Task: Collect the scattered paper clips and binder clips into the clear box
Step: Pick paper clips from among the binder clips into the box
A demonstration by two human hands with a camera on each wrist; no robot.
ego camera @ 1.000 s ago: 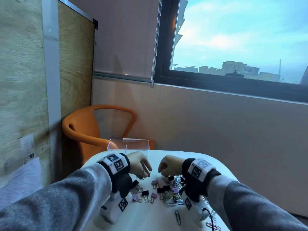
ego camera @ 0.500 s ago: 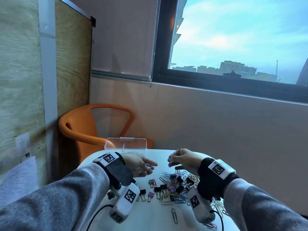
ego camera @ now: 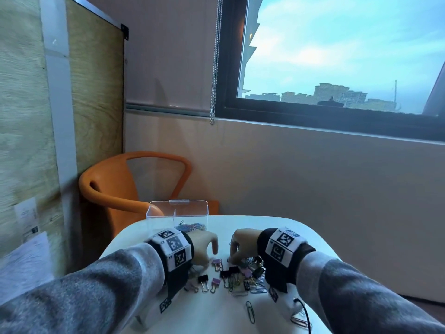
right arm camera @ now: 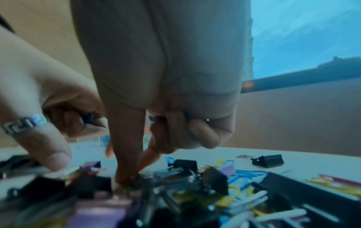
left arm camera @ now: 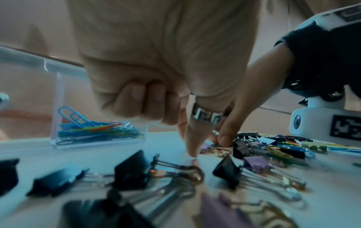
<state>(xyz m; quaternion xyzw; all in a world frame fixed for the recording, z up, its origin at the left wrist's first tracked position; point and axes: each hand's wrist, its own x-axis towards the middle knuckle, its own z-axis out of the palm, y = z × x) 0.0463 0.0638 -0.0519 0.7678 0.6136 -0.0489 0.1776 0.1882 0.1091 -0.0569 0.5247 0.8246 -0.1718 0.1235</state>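
Left hand [ego camera: 204, 247]: half a second ago raised palm-up above the table, now lowered, knuckles up, index fingertip [left arm camera: 192, 152] touching the table [ego camera: 240, 317] just beside a purple binder clip [ego camera: 217, 263].

Right hand [ego camera: 242, 245]: half a second ago lifted clear of the pile of clips [ego camera: 245, 273], now down on it, thumb and forefinger meeting among the clips; whether anything is pinched cannot be told.

Head view: tilted lower; paper clips in the clear box [ego camera: 177, 216] now visible.
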